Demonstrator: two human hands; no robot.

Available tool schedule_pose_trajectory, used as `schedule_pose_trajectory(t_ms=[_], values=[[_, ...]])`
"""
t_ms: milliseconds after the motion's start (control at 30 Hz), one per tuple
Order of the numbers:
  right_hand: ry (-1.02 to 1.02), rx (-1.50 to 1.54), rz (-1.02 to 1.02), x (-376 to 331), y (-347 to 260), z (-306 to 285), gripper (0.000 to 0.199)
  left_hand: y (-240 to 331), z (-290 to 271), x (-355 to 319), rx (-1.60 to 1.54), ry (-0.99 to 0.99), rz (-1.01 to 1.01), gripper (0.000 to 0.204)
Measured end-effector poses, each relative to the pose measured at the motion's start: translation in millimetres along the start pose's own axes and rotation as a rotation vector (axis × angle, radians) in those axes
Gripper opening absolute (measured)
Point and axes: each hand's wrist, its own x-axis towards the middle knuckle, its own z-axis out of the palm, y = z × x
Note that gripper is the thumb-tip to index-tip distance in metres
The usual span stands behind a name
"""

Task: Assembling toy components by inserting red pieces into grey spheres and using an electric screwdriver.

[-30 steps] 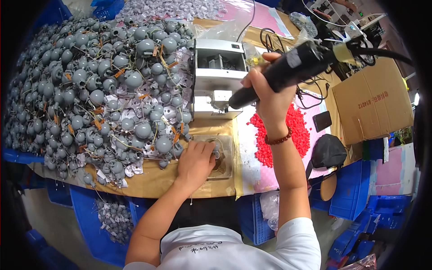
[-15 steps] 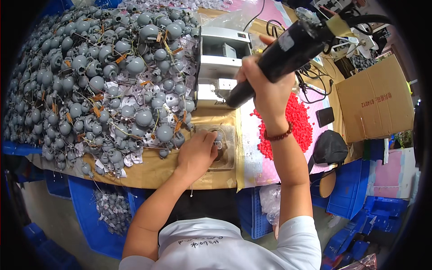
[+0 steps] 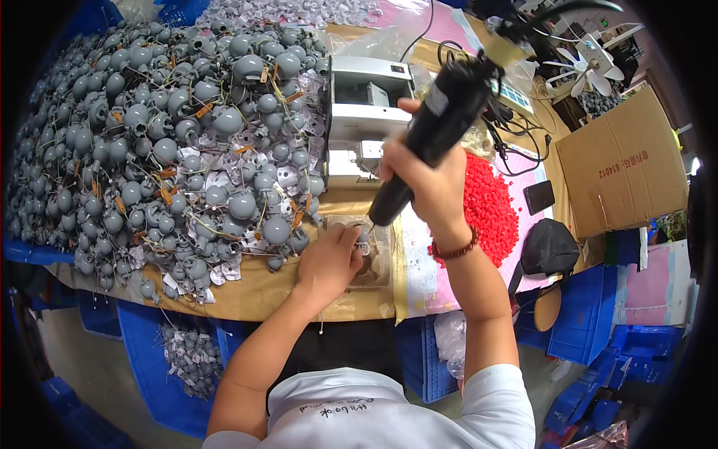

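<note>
My right hand (image 3: 436, 183) is wrapped round a black power screwdriver (image 3: 451, 101), a cable running from its top end. The tool tilts, its lower end directly above a clear block-like fixture (image 3: 381, 271) at the table's front. My left hand (image 3: 327, 262) rests on that fixture, fingers closed on a small grey part (image 3: 364, 236) set in it. The screwdriver's tip comes close to the part; whether they touch I cannot make out. A thin cord hangs over the table edge below my left wrist.
A large heap of grey ball-shaped parts with wires (image 3: 164, 150) covers the left side. Behind the fixture stands a white metal box device (image 3: 370, 112). To the right are red plastic pieces (image 3: 490, 217), a phone (image 3: 539, 196), a black pouch (image 3: 550, 247) and a cardboard carton (image 3: 628, 172).
My right hand has brought the screwdriver down and toward me, from beside the metal box to just over the fixture. The left hand stays at the part.
</note>
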Motion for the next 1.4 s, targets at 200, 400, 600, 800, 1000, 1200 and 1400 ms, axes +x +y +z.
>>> schedule_pose_trajectory(t_ms=[200,400,600,800,1000,1200,1400], values=[[-0.002,-0.056,-0.044,-39,12,-8,0.063,0,5,3,-0.028,0.080,0.074,0.033],[-0.046,-0.145,-0.100,-47,27,-12,0.065,1,5,4,0.012,0.124,0.107,0.035],[-0.090,-0.099,-0.069,-50,25,-15,0.068,-2,6,1,0.025,0.139,0.115,0.037],[-0.096,-0.122,-0.080,-53,26,-17,0.068,-2,9,3,0.029,0.151,0.126,0.038],[-0.126,-0.140,-0.116,-56,30,-21,0.070,-2,9,2,0.037,0.148,0.130,0.036],[-0.171,-0.169,-0.130,-56,32,-22,0.072,-4,11,1,0.047,0.120,0.125,0.037],[-0.217,-0.114,-0.121,-58,27,-17,0.070,-3,7,3,0.023,0.088,0.112,0.037]])
